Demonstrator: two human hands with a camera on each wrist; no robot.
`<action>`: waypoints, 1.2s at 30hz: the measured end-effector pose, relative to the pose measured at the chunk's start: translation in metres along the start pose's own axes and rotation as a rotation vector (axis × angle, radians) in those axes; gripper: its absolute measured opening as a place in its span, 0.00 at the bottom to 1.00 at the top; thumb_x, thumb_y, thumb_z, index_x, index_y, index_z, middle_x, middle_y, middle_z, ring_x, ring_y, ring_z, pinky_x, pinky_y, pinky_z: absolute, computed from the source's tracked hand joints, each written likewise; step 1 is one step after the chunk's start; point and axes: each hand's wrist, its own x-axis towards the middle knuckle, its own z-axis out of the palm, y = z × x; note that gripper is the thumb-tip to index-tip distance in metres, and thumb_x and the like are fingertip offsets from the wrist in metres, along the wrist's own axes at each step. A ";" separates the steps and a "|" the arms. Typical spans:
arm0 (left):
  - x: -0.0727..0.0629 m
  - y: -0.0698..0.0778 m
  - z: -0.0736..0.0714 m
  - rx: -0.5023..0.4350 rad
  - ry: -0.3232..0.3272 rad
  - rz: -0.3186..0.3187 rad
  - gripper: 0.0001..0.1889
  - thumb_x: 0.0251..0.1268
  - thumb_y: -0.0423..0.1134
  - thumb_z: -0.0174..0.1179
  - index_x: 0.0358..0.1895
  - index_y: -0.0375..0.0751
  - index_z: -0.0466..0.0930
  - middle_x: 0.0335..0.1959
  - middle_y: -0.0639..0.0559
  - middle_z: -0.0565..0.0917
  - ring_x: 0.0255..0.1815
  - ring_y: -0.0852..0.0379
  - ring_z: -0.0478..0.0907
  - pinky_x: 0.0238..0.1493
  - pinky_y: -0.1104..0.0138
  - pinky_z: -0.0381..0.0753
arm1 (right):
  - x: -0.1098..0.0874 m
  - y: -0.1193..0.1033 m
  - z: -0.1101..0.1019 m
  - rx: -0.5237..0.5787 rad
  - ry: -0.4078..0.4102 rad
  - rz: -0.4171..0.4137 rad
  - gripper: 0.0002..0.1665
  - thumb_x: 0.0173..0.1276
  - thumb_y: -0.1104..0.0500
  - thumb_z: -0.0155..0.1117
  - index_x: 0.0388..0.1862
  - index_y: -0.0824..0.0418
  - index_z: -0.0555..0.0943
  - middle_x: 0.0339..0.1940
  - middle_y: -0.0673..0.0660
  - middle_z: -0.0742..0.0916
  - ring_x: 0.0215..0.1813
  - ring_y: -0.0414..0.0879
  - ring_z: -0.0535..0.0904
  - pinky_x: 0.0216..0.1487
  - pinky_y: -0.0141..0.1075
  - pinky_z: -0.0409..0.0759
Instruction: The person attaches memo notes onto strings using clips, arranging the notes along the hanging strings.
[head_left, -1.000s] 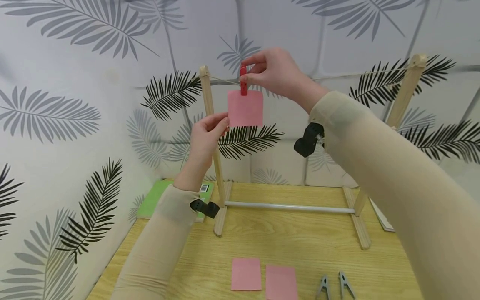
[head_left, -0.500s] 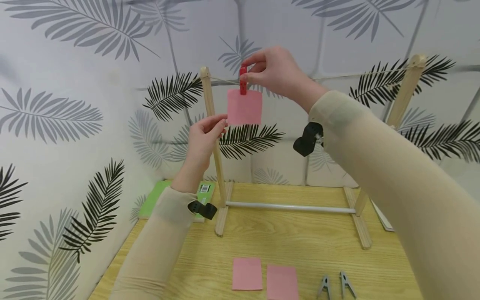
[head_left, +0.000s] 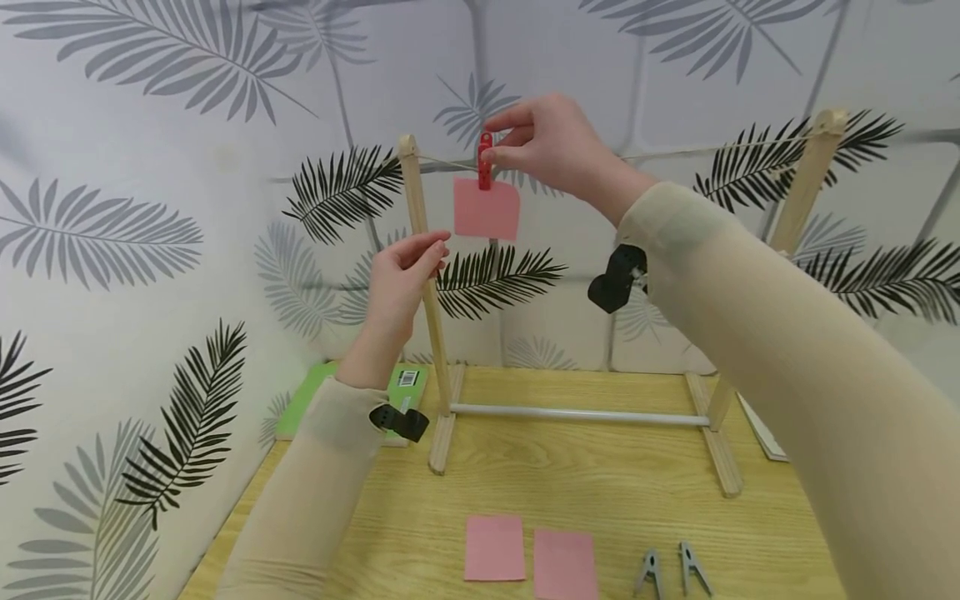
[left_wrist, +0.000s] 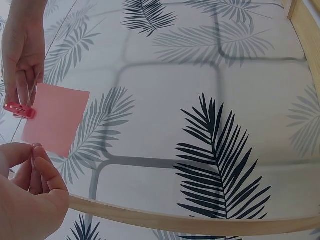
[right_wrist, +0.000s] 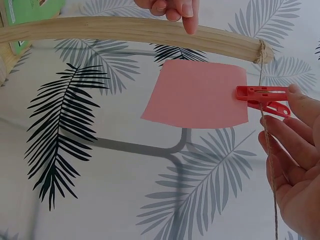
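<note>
My right hand (head_left: 558,142) pinches a red clothespin (head_left: 485,162) at the twine line. The jaws of the clothespin grip the edge of a pink paper square (head_left: 486,208), which hangs below the line in the head view. In the right wrist view the twine (right_wrist: 270,170) crosses the clothespin, and my thumb lies on its handle end. My left hand (head_left: 405,271) is beside the paper's lower left corner, its fingers loosely bent and holding nothing. A small gap shows between its fingertip and the paper (right_wrist: 200,95) in the right wrist view.
Wooden posts (head_left: 417,187) carry the line, joined low down by a white rod (head_left: 577,412). Two pink paper squares (head_left: 494,547) and two grey clothespins (head_left: 651,571) lie on the table. A green book (head_left: 300,408) lies behind the left arm.
My left hand has come off the paper and moved slightly left and down. The paper's lower edge has swung up and back. My right hand stays on the clothespin.
</note>
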 end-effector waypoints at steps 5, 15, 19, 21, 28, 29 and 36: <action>-0.001 0.000 0.001 -0.002 0.000 -0.004 0.15 0.72 0.34 0.58 0.55 0.28 0.81 0.30 0.63 0.83 0.33 0.65 0.78 0.41 0.74 0.78 | -0.002 0.003 -0.004 0.011 0.010 0.015 0.29 0.70 0.52 0.66 0.68 0.56 0.76 0.54 0.56 0.88 0.55 0.44 0.84 0.62 0.37 0.77; -0.003 0.002 0.003 0.013 0.005 -0.011 0.15 0.72 0.35 0.58 0.56 0.29 0.81 0.31 0.63 0.83 0.35 0.65 0.79 0.41 0.74 0.78 | -0.008 0.008 -0.014 -0.028 0.043 0.018 0.29 0.70 0.50 0.65 0.69 0.52 0.75 0.56 0.56 0.87 0.57 0.45 0.82 0.60 0.38 0.76; -0.002 0.001 0.003 0.017 0.001 -0.013 0.16 0.72 0.36 0.58 0.56 0.29 0.81 0.32 0.62 0.83 0.37 0.62 0.79 0.42 0.74 0.78 | -0.012 0.009 -0.018 -0.047 0.059 0.010 0.30 0.71 0.49 0.64 0.70 0.52 0.74 0.56 0.56 0.87 0.57 0.45 0.81 0.59 0.38 0.76; -0.002 0.001 0.003 0.019 -0.002 -0.015 0.16 0.72 0.36 0.58 0.56 0.30 0.81 0.32 0.62 0.83 0.37 0.62 0.79 0.42 0.74 0.78 | -0.014 0.010 -0.020 -0.040 0.066 0.006 0.30 0.71 0.49 0.64 0.70 0.52 0.74 0.55 0.57 0.87 0.56 0.45 0.82 0.59 0.38 0.77; -0.005 0.001 0.002 0.012 -0.008 -0.010 0.15 0.72 0.35 0.58 0.56 0.30 0.81 0.32 0.61 0.83 0.35 0.63 0.78 0.41 0.74 0.78 | -0.020 0.010 -0.024 0.018 0.089 -0.011 0.30 0.70 0.51 0.65 0.70 0.51 0.74 0.54 0.55 0.87 0.54 0.43 0.83 0.57 0.34 0.78; -0.005 0.001 0.001 0.011 -0.009 -0.010 0.15 0.72 0.35 0.58 0.57 0.31 0.80 0.33 0.61 0.83 0.36 0.63 0.79 0.42 0.73 0.78 | -0.021 0.010 -0.025 0.023 0.093 -0.018 0.30 0.70 0.51 0.65 0.70 0.51 0.74 0.54 0.55 0.87 0.53 0.43 0.83 0.56 0.33 0.78; -0.011 0.003 0.002 0.027 -0.024 -0.018 0.16 0.72 0.35 0.58 0.58 0.32 0.80 0.35 0.59 0.84 0.39 0.61 0.79 0.43 0.73 0.78 | -0.033 0.013 -0.032 0.071 0.123 -0.076 0.28 0.69 0.51 0.67 0.67 0.50 0.76 0.51 0.54 0.88 0.49 0.40 0.83 0.52 0.31 0.76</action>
